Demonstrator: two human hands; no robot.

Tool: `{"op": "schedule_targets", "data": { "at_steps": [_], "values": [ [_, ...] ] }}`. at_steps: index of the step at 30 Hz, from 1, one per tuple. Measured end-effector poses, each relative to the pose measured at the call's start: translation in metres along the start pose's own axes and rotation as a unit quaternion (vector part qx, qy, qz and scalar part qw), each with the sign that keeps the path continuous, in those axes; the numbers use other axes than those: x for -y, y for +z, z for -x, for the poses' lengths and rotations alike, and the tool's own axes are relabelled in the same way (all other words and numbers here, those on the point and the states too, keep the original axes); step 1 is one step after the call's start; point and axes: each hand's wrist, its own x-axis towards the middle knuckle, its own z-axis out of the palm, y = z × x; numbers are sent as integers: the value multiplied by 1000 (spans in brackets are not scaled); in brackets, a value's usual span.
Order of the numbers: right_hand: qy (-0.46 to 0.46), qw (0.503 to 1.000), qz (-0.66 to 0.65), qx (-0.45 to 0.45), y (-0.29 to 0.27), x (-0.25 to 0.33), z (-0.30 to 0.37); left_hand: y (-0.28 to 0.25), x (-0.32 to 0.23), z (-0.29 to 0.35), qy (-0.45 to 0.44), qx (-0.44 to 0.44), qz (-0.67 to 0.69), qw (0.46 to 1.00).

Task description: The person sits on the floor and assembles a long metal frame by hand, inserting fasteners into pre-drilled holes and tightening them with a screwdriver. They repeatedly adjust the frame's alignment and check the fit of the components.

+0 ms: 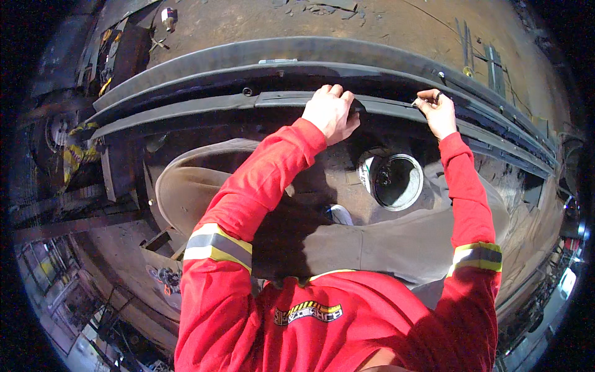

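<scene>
Long grey steel beams run side by side across the view in front of me. My left hand is closed over the edge of the nearest beam, fingers curled, with a dark patch under the palm that I cannot make out. Farther right along the same beam, my right hand pinches a small metal piece between thumb and fingertips, close against the steel. Its exact kind is too small to tell. A short round tube end shows on the beam left of my hands.
Below the beams, between my legs, stands an open bucket with a pale rim and dark contents. A small bottle or can is on the brown floor at the far left. Thin rods lie beyond the beams; yellow straps hang at left.
</scene>
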Motion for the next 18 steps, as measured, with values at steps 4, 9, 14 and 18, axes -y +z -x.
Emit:
{"op": "schedule_targets", "data": {
  "at_steps": [4,9,14,18],
  "values": [
    [-2,1000,-2,-8,-1,-4,-1,3,7,-4,6,3,34,999],
    [5,1000,-13,-1,1,-2,0,-1,10,-4,-4,9,38,999],
    [7,999,-31,4,-4,-3,0,1,4,-9,0,19,27,999],
    [-36,998,-53,11,0,-12,-3,-3,2,-5,5,11,54,998]
  ]
}}
